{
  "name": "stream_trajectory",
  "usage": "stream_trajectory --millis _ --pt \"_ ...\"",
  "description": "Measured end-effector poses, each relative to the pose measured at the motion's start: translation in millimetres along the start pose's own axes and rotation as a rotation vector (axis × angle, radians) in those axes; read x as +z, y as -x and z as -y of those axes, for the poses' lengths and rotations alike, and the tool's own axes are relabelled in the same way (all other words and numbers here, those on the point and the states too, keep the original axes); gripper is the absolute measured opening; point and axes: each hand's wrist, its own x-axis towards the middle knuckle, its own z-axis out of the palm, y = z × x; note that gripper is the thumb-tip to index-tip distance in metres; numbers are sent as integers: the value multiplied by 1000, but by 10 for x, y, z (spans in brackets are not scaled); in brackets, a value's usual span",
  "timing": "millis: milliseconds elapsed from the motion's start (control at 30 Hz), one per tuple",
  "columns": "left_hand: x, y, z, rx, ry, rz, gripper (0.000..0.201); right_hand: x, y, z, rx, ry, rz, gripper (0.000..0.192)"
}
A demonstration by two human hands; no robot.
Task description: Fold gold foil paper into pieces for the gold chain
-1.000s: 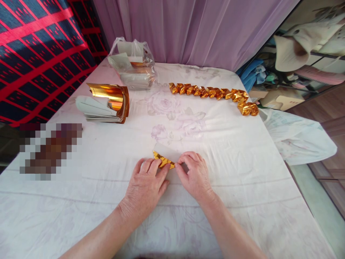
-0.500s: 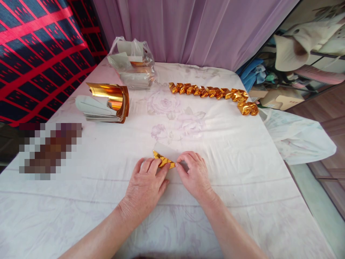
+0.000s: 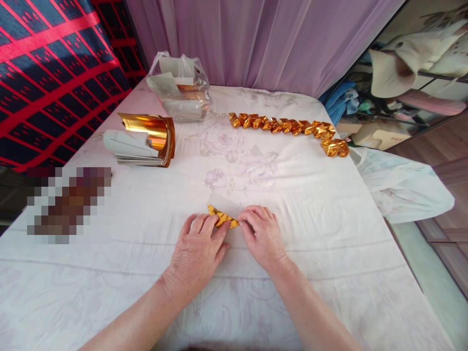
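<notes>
A sheet of gold foil paper (image 3: 227, 219) lies on the white flowered cloth, one corner folded over so that a gold triangle shows against its pale back. My left hand (image 3: 200, 243) presses on the folded part, fingers on top and thumb along the lower edge. With thumb and forefinger together, my right hand (image 3: 263, 234) pinches the right-hand tip of the fold. Its other fingers are curled, and part of the paper is hidden under my hands.
Beyond the hands, a row of folded gold paper pieces (image 3: 281, 125) runs toward the right edge. A curved stack of gold paper (image 3: 146, 146) stands at left, before a clear plastic bag (image 3: 183, 100) of sheets. A white bag (image 3: 409, 185) hangs beside the table.
My right hand's thumb and forefinger have closed slightly at the fold's tip. The left hand and the paper stay nearly in place.
</notes>
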Motion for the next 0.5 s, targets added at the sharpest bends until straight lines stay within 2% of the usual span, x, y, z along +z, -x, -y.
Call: stream_trajectory --millis 133,233,500 --pt "7 5 5 5 1 0 41 -7 6 21 -108 47 33 28" --pt "5 5 6 0 19 8 41 -7 6 31 -155 62 28 29" --pt "31 -4 126 13 165 -25 35 -5 -16 90 -86 23 34 9"
